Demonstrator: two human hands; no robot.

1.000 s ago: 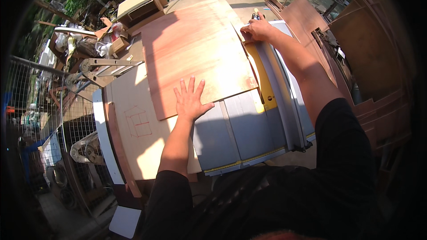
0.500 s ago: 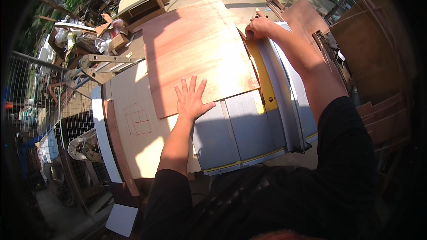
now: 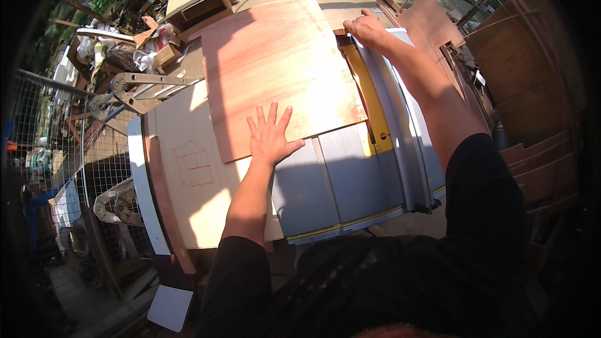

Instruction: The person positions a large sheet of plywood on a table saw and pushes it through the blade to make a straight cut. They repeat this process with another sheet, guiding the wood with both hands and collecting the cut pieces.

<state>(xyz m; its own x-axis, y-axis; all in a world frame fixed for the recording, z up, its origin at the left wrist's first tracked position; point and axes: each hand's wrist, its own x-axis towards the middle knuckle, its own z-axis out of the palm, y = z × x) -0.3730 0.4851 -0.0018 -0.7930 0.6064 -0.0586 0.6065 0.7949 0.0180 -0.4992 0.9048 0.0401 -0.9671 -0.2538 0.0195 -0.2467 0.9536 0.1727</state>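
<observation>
My left hand [image 3: 270, 139] lies flat with spread fingers on the near left part of a reddish plywood sheet [image 3: 282, 56]. The sheet rests on a grey table saw top [image 3: 300, 194], its right edge beside the yellow insert [image 3: 375, 125]. My right hand [image 3: 370, 30] is closed at the far end of the long grey rip fence [image 3: 400, 131]. By its fingertips sits a small brown wood piece [image 3: 340, 32]; what the fingers grip is mostly hidden.
A pale board [image 3: 200, 206] with a red line drawing extends the surface at left. A folded metal ladder [image 3: 141, 84] and wire mesh fence [image 3: 59, 119] stand beyond it. An open wooden box [image 3: 197, 5] sits at the back. Wooden frames and panels [image 3: 532, 75] lean at right.
My right hand has shifted slightly farther away, and the small brown wood piece now shows by its fingertips. The plywood sheet has slid slightly away. My left hand stays flat on it.
</observation>
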